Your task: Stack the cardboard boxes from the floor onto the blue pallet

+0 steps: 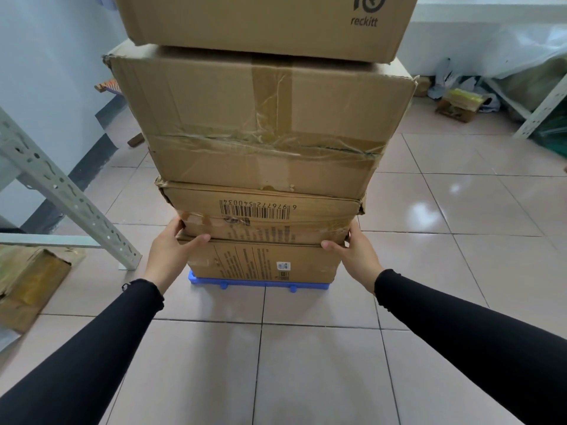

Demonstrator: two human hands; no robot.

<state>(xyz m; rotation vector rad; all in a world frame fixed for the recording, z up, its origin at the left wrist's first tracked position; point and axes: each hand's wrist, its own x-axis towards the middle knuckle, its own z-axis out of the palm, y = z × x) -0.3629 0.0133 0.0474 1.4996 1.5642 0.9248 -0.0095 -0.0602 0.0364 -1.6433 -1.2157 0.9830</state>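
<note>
A tall stack of cardboard boxes stands on the small blue pallet in front of me. The bottom box carries printed text and a small label. On it lies a flatter barcode box, then a large taped box, and at the top a box printed "reckitt". My left hand grips the left lower corner of the barcode box, thumb on its front. My right hand holds the right lower corner the same way.
A grey slotted metal rack leg slants at the left, with a torn cardboard box on the floor beside it. At the back right lie a small open box, plastic sheeting and another rack leg. Tiled floor surrounds the pallet.
</note>
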